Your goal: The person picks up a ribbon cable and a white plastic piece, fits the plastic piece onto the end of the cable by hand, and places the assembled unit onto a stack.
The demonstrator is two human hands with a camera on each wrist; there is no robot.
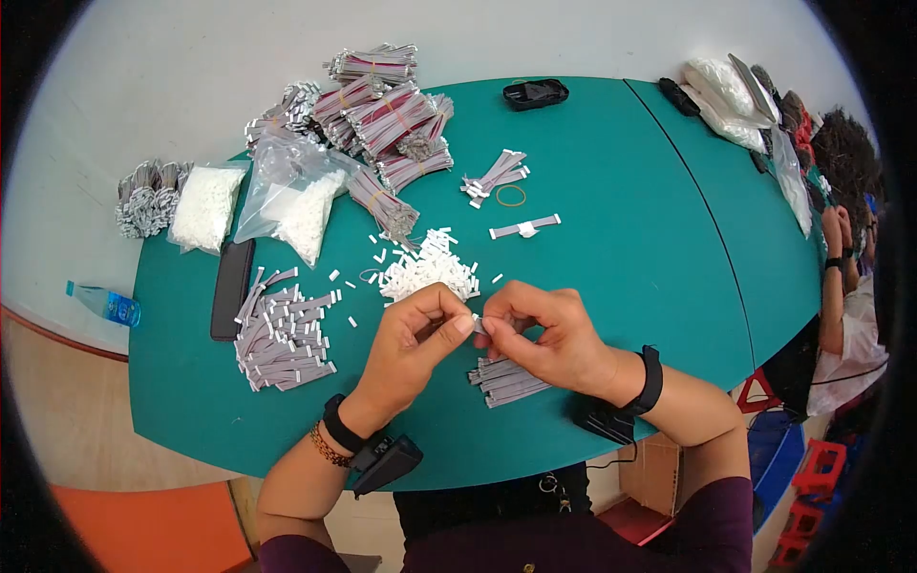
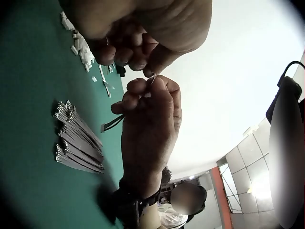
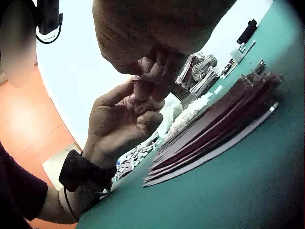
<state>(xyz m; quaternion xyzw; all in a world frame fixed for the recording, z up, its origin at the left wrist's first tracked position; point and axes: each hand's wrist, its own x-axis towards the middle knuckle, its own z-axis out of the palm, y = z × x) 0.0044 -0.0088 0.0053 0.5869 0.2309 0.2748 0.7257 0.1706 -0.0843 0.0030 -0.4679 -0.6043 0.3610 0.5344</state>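
Observation:
Both hands meet fingertip to fingertip over the table, close in front of a heap of small white plastic pieces [image 1: 430, 272]. My right hand [image 1: 559, 344] pinches a short grey ribbon cable [image 2: 113, 123], whose connector end sticks out below its fingers in the left wrist view. Thumb and index finger of my left hand [image 1: 406, 353] pinch the other end, where a bit of white shows. I cannot tell whether that bit is a separate piece. Fingers hide most of the cable. Under the right hand lies a bundle of grey ribbon cables [image 1: 506, 382].
Cables with white ends [image 1: 287, 334] are piled at left beside a black case [image 1: 232, 286]. Behind stand bags of white pieces [image 1: 205, 205] and banded cable bundles [image 1: 387, 119]. A few cables [image 1: 497, 177] and a rubber band [image 1: 511, 196] lie farther back. Another person sits at far right.

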